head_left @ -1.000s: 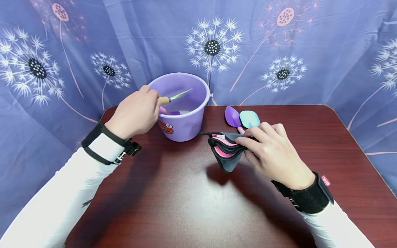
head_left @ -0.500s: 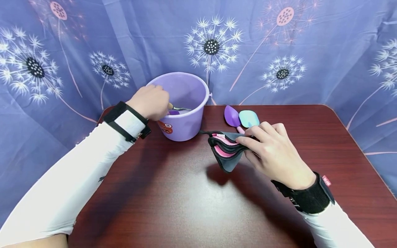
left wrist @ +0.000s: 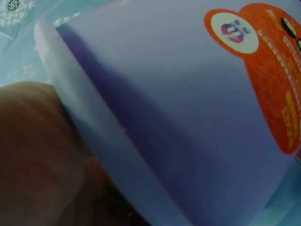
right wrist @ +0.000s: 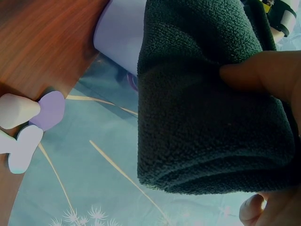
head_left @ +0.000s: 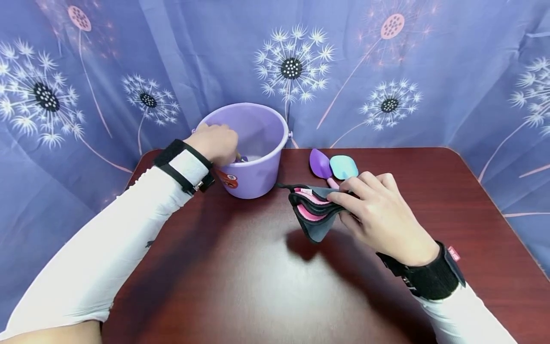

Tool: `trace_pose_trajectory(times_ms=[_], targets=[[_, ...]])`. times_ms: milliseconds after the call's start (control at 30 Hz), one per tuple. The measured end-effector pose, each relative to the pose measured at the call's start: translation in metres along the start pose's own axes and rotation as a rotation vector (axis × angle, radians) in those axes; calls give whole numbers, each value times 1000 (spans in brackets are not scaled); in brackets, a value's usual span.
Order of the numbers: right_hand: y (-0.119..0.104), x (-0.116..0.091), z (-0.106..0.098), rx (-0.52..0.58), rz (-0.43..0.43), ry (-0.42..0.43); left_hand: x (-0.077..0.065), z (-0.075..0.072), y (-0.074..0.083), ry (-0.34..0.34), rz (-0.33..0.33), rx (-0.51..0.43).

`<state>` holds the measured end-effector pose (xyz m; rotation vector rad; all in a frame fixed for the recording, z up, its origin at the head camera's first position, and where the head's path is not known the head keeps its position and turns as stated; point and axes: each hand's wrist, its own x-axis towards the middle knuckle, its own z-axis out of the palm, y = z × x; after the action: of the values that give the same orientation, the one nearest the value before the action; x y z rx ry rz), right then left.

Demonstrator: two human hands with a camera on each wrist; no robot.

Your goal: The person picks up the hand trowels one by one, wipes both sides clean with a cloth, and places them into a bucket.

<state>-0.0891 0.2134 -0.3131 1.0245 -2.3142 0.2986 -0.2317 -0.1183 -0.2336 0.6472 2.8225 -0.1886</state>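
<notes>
My left hand (head_left: 216, 143) reaches over the near left rim into the purple bucket (head_left: 255, 177), its fingers mostly hidden inside. By them shows a bit of the tan handle (head_left: 238, 156) of a small trowel; its blade is largely out of sight. In the left wrist view the thumb side of the hand (left wrist: 37, 155) lies along the bucket's rim (left wrist: 89, 108). My right hand (head_left: 374, 210) pinches a folded dark grey cloth (head_left: 319, 231) with pink inner layers and black edging, held above the table. The right wrist view shows the thumb (right wrist: 258, 75) pressed on its fuzzy surface.
Behind the cloth lie a purple scoop (head_left: 320, 164) with a pink handle and a turquoise scoop (head_left: 343, 167). The dark red-brown table (head_left: 240, 286) ends at a blue dandelion-print curtain (head_left: 343, 71) behind the bucket.
My left hand has moved right and down into the bucket, carrying the small trowel from above the rim to inside. The right hand keeps the folded cloth in the same place.
</notes>
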Motion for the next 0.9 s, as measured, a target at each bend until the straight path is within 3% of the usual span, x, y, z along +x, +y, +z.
trace_pose_trajectory(times_ms=[333, 600, 767, 900], targets=[[1, -1, -1, 0, 4, 0, 3, -1, -9, 2, 61, -49], [5, 0, -4, -7, 15, 14, -2, -4, -11, 35, 48, -109], [8, 0, -7, -8, 54, 39, -10, -12, -7, 127, 22, -170], [12, -1, -11, -21, 107, 64, -19, -16, 4, 277, 22, -251]])
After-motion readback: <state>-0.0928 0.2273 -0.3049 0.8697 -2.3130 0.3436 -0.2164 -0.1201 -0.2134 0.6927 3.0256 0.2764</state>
